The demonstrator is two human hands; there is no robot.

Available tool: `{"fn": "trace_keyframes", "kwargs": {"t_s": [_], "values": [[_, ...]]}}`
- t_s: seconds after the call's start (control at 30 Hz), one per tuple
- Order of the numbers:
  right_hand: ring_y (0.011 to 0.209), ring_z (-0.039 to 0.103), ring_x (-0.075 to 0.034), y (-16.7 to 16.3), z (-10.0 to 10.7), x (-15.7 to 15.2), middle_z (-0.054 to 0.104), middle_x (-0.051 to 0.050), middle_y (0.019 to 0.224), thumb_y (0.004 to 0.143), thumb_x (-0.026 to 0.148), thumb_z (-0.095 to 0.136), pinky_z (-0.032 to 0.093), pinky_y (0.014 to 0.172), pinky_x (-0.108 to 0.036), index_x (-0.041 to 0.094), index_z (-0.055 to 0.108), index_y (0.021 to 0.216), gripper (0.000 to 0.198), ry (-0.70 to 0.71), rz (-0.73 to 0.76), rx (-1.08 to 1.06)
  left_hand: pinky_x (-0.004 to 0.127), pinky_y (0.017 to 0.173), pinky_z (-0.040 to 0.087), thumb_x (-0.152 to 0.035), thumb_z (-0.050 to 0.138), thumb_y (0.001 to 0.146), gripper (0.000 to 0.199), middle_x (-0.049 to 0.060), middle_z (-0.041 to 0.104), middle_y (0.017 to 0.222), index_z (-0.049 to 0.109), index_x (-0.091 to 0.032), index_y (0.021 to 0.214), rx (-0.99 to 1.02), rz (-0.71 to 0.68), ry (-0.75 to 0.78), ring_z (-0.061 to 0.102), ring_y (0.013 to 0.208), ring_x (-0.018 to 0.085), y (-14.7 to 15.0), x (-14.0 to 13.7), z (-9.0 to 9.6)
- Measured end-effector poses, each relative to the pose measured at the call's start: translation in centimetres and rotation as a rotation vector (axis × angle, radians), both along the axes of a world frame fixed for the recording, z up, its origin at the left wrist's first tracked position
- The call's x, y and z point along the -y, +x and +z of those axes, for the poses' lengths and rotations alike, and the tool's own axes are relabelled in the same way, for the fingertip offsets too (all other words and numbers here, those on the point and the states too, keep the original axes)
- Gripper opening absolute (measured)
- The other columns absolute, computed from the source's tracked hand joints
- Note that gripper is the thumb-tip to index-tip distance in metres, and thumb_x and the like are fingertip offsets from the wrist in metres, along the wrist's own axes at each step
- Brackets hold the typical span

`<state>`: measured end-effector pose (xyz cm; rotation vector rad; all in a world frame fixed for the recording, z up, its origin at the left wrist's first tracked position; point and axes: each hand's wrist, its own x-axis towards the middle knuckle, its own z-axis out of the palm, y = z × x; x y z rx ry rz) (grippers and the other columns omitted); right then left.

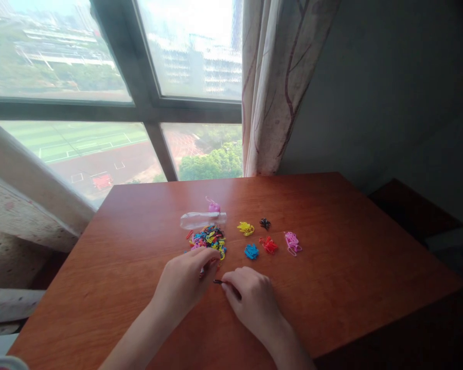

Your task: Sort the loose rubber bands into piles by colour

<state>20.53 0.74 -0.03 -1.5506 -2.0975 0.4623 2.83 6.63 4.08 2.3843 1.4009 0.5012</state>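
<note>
In the head view, a person is working at a brown wooden table (343, 303) with both bare hands. The right hand (250, 290) is pinching a small dark clip (217, 281), thumb and forefinger closing on one end while the other end is sticking out toward the left hand (195, 270). The left hand is curling at the near edge of a mixed heap of coloured clips (210, 237), thumb and fingers bending toward one another; something small seems to be showing beneath its fingers, but one cannot tell whether they are gripping it.

To the right of the heap, five single-colour groups are lying apart from one another: yellow clips (246, 228), black clips (265, 223), blue clips (251, 251), red clips (269, 245) and, farthest right, pink clips (292, 243). Just behind the heap, a clear container (196, 221) is lying on its side, with a purple object (214, 206) sitting at its far side. Beyond the table, a patterned curtain (270, 87) is hanging beside a window (146, 108).
</note>
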Motion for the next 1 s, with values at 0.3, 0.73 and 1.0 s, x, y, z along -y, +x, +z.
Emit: {"fn": "trace_keyframes", "kwargs": {"t_s": [0.3, 0.73, 1.0], "values": [[0.074, 0.059, -0.015, 0.0, -0.3, -0.1, 0.066, 0.003, 0.079, 0.085, 0.011, 0.06, 0.036, 0.065, -0.024, 0.025, 0.063, 0.084, 0.014, 0.021, -0.02, -0.012, 0.024, 0.061, 0.042, -0.023, 0.047, 0.09, 0.023, 0.002, 0.073, 0.087, 0.069, -0.024, 0.089, -0.145, -0.112, 0.024, 0.067, 0.072, 0.017, 6.2, -5.1, 1.5], [0.076, 0.06, -0.016, 0.1, -0.3, -0.1, 0.066, 0.002, 0.08, 0.085, 0.011, 0.059, 0.037, 0.065, -0.024, 0.024, 0.063, 0.085, 0.014, 0.029, -0.009, -0.02, 0.025, 0.06, 0.04, -0.023, 0.046, 0.09, 0.025, 0.006, 0.072, 0.086, 0.07, -0.021, 0.084, -0.241, -0.119, 0.02, 0.067, 0.074, 0.019, 7.4, -7.0, 1.1], [0.073, 0.061, -0.015, 0.1, -0.3, 0.0, 0.067, 0.0, 0.078, 0.087, 0.011, 0.054, 0.04, 0.068, -0.024, 0.023, 0.065, 0.084, 0.017, 0.053, -0.041, -0.163, 0.024, 0.057, 0.038, -0.026, 0.045, 0.093, 0.024, 0.004, 0.072, 0.086, 0.068, -0.022, 0.086, -0.232, -0.072, 0.037, 0.067, 0.073, 0.018, 4.9, -5.4, 1.8]]}}
